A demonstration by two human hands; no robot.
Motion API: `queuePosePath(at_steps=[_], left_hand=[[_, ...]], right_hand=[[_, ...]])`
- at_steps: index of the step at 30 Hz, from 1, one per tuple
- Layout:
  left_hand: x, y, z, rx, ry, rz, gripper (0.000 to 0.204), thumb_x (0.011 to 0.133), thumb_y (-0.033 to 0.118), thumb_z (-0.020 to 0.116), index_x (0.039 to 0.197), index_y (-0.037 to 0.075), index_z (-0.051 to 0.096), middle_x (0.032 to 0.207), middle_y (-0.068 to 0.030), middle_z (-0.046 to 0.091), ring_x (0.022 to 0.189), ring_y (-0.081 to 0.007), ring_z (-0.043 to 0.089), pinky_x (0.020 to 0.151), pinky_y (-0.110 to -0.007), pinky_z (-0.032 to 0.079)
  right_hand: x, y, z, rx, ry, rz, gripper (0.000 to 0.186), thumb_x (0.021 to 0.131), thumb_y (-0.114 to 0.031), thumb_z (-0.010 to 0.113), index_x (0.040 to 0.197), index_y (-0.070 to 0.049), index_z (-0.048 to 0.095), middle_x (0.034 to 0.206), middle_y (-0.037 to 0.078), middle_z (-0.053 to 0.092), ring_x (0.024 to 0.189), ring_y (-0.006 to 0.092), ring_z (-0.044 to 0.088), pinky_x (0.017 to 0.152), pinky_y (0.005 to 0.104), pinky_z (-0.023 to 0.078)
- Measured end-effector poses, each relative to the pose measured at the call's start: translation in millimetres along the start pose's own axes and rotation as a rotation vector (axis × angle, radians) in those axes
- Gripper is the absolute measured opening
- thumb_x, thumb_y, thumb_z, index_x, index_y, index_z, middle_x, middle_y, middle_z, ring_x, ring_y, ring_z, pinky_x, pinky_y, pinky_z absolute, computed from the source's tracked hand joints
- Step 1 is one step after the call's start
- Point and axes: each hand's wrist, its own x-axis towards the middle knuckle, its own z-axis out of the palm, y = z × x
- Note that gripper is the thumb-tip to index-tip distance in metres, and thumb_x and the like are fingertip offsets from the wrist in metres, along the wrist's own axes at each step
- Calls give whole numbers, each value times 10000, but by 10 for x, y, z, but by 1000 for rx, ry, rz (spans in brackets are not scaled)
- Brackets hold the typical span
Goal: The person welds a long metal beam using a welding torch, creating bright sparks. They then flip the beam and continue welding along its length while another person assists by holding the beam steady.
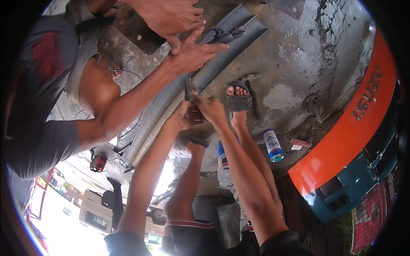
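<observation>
My left hand (184, 116) is closed around a small brown metal piece (195, 116), which my forearms reach toward from below. The fingers of my right hand (210, 110) pinch together at that piece's upper right side. A narrow dark metal strip (189, 88) stands up just above my fingers, against the long grey metal channel (228, 53). Whether strip and brown piece are one part I cannot tell. Across the channel, a co-worker's hand (188, 55) stretches its fingers over it beside a black clamp-like tool (220, 36). The co-worker's other hand (171, 19) hangs above.
A spray can (272, 143) and another can (222, 158) stand near my legs. My sandaled foot (239, 98) is right of the channel. An orange vehicle panel (341, 123) curves along the right. A red-and-black device (98, 162) with cables lies at left, near a rusty plate (139, 32) farther up.
</observation>
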Motion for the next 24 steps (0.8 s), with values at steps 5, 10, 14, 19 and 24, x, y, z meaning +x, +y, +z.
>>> queuePosePath(at_steps=[5,10,14,19,24], left_hand=[[-120,-18,3,-94,-73,40,439,1061,451,395,1120,56,576,1015,-101,649,822,-217,658,710,-369,581],[40,-57,-83,-122,-249,98,335,1046,405,450,1041,91,568,893,-37,616,664,-126,603,557,-241,520],[5,-95,-159,-55,-128,181,272,1041,371,496,1038,109,569,858,-16,602,629,-96,570,527,-239,482],[-62,-48,190,94,-55,215,337,1051,350,485,1189,76,624,1031,-72,708,948,-188,702,793,-365,619],[-317,-230,-240,167,15,129,493,976,504,578,1269,109,563,1237,-116,625,1105,-311,646,986,-489,522]], right_hand=[[18,-688,107,-154,-383,330,623,756,-539,757,1042,15,749,1010,192,748,943,308,744,823,357,577],[298,-565,246,-338,-202,162,561,772,-383,720,1222,-49,701,1232,132,703,1116,264,699,885,360,574],[282,-587,323,-310,-230,212,584,752,-373,728,1262,-92,689,1277,134,684,1190,267,663,959,376,545],[479,-34,312,-280,-32,-76,662,838,-573,602,1208,-31,692,1166,209,696,1070,344,686,933,412,535],[10,185,119,-91,-113,-207,800,832,-768,551,926,0,754,830,227,729,912,442,715,843,488,535]])
